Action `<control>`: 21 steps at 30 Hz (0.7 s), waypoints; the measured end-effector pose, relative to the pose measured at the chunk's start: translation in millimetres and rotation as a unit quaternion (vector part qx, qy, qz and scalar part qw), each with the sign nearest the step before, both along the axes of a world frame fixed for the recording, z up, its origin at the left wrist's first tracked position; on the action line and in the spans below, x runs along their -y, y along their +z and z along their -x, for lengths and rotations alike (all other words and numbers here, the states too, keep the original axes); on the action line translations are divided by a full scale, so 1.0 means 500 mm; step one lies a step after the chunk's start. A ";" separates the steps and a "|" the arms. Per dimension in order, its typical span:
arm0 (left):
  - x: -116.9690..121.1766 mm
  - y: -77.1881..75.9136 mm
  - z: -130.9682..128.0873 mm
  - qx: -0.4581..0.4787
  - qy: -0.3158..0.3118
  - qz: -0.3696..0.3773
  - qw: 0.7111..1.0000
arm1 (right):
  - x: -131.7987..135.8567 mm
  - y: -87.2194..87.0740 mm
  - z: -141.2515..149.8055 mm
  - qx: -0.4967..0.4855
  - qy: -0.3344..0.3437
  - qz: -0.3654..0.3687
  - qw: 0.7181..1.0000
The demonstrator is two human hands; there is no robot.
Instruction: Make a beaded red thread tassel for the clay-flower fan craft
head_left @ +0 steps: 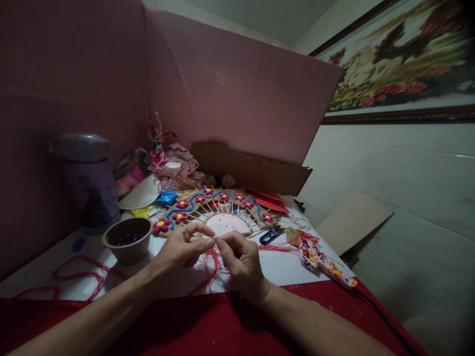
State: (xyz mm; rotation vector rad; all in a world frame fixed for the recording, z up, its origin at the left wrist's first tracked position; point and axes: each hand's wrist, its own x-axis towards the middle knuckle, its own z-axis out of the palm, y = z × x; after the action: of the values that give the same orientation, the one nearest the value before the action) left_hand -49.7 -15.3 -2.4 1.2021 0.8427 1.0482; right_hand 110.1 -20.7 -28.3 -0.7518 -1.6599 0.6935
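Observation:
My left hand (187, 244) and my right hand (242, 261) meet above the white sheet, fingertips pinched close together. Between them they grip red thread (212, 264), whose loose strands hang below the fingers. Just behind the hands lies a fan-shaped craft piece (195, 200) of thin sticks woven with brown twine. Pink flowers with yellow centres and a wavy blue line decorate it, and a pale dotted half-circle (227, 225) forms its middle. More red strands (276, 247) stretch out to the right of my right hand.
Left of my hands stand a bowl (128, 240) with dark contents and a purple tumbler (89, 183). Red yarn (98, 282) loops across the sheet. At right lie blue thread snips (270, 235) and a flower-patterned glue gun (326, 262) with a cord. Cardboard (252, 168) and pink panels rise behind.

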 end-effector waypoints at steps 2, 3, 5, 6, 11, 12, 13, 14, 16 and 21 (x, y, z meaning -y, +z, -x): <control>-0.008 -0.007 -0.001 -0.015 0.001 -0.004 1.000 | 0.000 0.000 0.000 0.004 -0.004 0.000 1.000; -0.012 -0.010 -0.002 -0.022 0.005 -0.007 1.000 | 0.000 0.000 0.000 0.008 -0.006 0.000 1.000; -0.017 -0.015 -0.002 -0.032 0.018 -0.015 0.999 | 0.000 0.000 0.000 0.017 -0.009 -0.001 1.000; -0.019 -0.015 -0.002 -0.036 0.025 -0.023 0.999 | 0.001 0.001 0.000 0.024 -0.009 -0.001 1.000; -0.009 -0.003 -0.003 -0.082 0.045 -0.077 0.993 | 0.005 0.002 0.001 0.071 -0.001 -0.009 0.997; -0.006 -0.001 -0.003 -0.093 0.045 -0.087 0.991 | 0.006 0.002 0.002 0.078 -0.001 -0.011 0.997; -0.003 0.001 -0.004 -0.101 0.046 -0.095 0.989 | 0.006 0.002 0.002 0.083 -0.002 -0.011 0.997; -0.001 0.002 -0.004 -0.106 0.046 -0.102 0.988 | 0.007 0.002 0.003 0.085 -0.004 -0.010 0.996; 0.003 0.002 -0.005 -0.112 0.051 -0.112 0.986 | 0.008 0.002 0.004 0.086 -0.007 -0.010 0.996; 0.003 -0.003 -0.004 -0.136 0.070 -0.136 0.979 | 0.010 0.003 0.005 0.095 -0.007 -0.013 0.995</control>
State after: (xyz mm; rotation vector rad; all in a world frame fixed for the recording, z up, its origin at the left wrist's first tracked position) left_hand -47.5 -16.7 -3.7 1.5604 1.0299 1.1560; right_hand 107.8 -25.5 -27.0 -0.8311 -1.8295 0.6044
